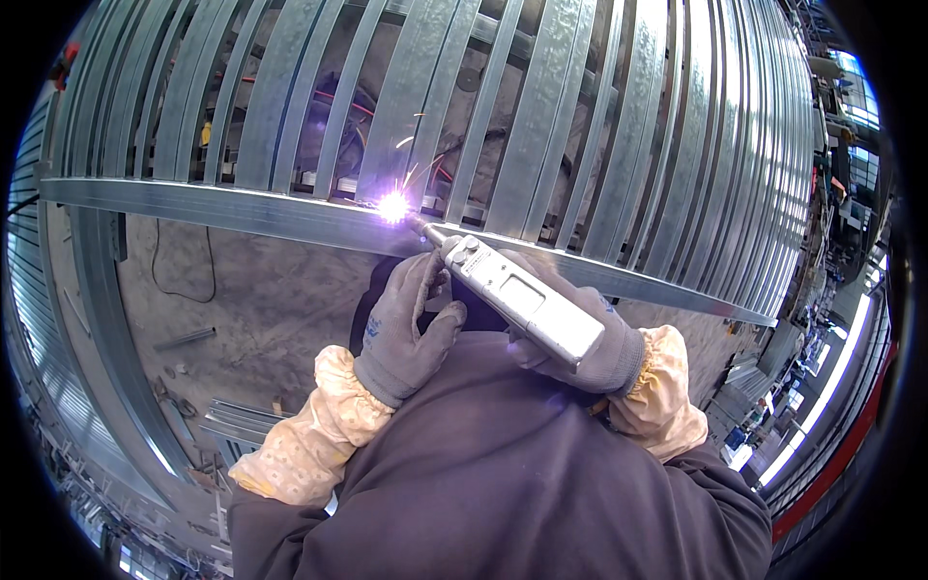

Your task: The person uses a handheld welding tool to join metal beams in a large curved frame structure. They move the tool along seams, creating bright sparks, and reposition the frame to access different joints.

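Observation:
My right hand [619, 333], in a grey work glove, is wrapped round a silver, box-shaped welding torch [527, 302]. The torch's nozzle [430, 232] slants up and left to a bright violet-white arc [393, 207], with sparks flying up from it. That arc burns on the long metal rail [290, 215], where upright slats [396, 106] join it. My left hand [401, 329], gloved too, is beside the torch's front end, thumb apart from the fingers. Its fingertips lie close to the nozzle; whether they touch it, I cannot tell.
Cables [362, 106] in red and black run beneath the slats. A metal beam [121, 338] extends from the rail at the left. Metal strips [242, 420] lie low on the left, and a thin black cable [184, 290] loops over the floor. More metal stock stands along the right.

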Demonstrator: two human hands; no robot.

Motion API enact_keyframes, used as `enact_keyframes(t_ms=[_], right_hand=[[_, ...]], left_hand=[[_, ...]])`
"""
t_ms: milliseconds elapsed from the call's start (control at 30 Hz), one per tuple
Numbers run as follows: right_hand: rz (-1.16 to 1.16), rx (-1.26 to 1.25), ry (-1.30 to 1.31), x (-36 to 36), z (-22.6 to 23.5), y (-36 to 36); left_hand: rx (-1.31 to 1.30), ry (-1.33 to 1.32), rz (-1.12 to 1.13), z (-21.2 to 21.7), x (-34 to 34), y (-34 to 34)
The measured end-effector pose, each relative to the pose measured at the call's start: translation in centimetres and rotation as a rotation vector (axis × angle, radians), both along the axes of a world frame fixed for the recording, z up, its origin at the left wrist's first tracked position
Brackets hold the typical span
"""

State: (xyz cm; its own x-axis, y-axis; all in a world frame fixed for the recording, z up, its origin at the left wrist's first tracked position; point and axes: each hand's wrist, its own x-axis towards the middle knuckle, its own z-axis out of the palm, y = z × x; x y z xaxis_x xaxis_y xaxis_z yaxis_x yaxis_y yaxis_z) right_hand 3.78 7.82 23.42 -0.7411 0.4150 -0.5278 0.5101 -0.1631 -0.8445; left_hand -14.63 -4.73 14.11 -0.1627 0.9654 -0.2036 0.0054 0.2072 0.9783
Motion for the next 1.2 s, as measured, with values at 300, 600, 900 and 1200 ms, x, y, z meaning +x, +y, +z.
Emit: enact_keyframes(t_ms=[300,600,900,1200], right_hand=[[0.054,0.007,-0.011,0.1,0.4,0.7],[0.114,0.021,-0.055,-0.1,0.6,1.4],[0.04,0.064,-0.027,-0.3,0.3,1.6],[0.142,0.079,-0.11,-0.4,1.0,2.1]], left_hand=[[-0.021,0.026,-0.012,0.4,0.0,0.6],[-0.002,0.061,-0.033,0.5,-0.1,1.1],[-0.004,0.052,-0.042,0.5,-0.3,1.8],[-0.007,0.018,-0.043,0.3,-0.3,2.1]])
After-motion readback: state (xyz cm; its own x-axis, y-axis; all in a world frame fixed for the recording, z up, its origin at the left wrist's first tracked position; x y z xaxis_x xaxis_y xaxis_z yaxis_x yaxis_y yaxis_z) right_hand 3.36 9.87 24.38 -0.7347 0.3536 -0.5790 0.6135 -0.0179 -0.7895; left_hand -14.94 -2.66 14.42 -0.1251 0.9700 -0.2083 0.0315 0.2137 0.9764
